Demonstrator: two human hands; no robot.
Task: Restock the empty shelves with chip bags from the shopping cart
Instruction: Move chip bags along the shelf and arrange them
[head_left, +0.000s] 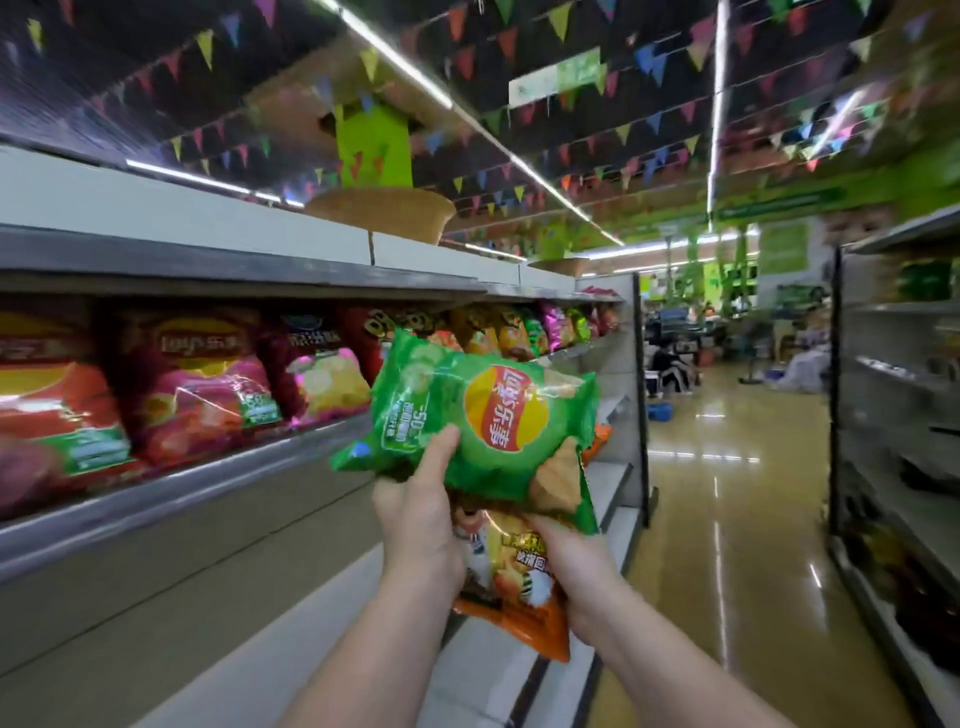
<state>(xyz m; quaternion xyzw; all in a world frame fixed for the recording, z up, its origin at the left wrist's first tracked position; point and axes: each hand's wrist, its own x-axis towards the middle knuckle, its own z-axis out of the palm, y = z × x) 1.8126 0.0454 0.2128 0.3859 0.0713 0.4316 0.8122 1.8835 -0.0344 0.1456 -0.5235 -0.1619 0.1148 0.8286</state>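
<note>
Left hand (421, 514) grips the green chip bag (488, 415); right hand (574, 566) holds the orange bag (511, 577) beneath. Stocked red bags (197, 379) crowd the shelf (156, 493) alongside.

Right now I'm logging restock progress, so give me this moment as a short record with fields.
held on top: green chip bag
held beneath: orange chip bag
left hand: grips the green bag, thumb on its front
right hand: grips the bags from the right side
top shelf: stocked with red and pink bags
shelf below: no bags seen
shopping cart: not in view
</note>
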